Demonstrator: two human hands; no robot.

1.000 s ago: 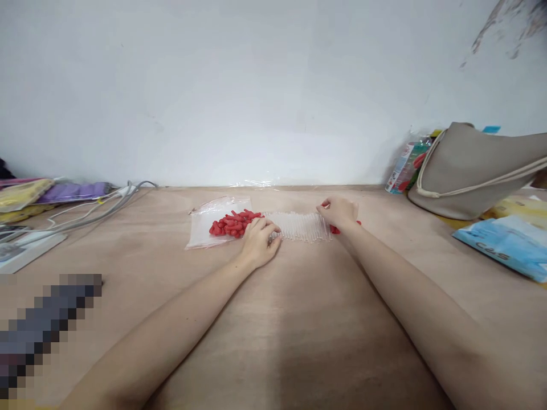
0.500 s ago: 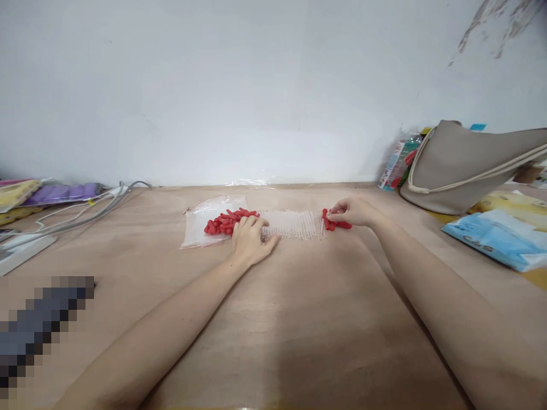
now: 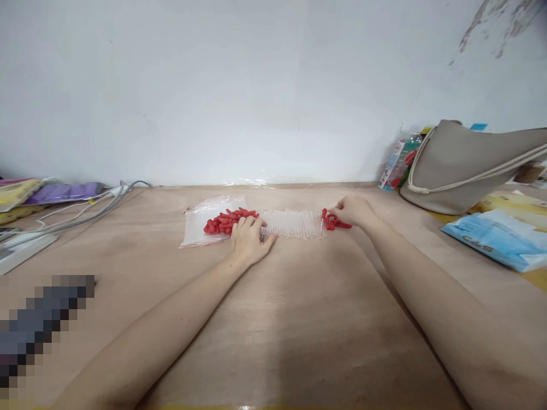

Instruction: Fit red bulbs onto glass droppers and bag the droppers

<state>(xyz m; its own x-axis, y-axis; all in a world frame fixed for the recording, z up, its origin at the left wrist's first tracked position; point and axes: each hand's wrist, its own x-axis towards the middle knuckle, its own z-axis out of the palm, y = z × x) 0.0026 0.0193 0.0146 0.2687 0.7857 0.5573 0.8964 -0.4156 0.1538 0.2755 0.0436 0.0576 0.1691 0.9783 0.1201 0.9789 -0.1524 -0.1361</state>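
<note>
A row of clear thin tubes [image 3: 293,223] lies across the wooden table [image 3: 273,319]. My left hand [image 3: 249,239] rests on the row's left end with its fingers curled over the tubes. A pile of small red caps [image 3: 225,221] sits on a clear plastic bag [image 3: 197,228] just left of that hand. My right hand [image 3: 352,209] is at the row's right end, pinching among a few red caps [image 3: 332,222] there. What the fingertips hold is too small to make out.
A beige bag [image 3: 470,165] lies at the right by the wall, with a blue packet [image 3: 496,242] and a colourful packet [image 3: 395,162] near it. Grey cables [image 3: 85,212], purple and yellow items [image 3: 47,193] and a white device [image 3: 21,250] sit at the left.
My right hand moved from over the tubes' right end to just beyond it, uncovering red caps. The left hand stayed on the left end. The view shifted slightly.
</note>
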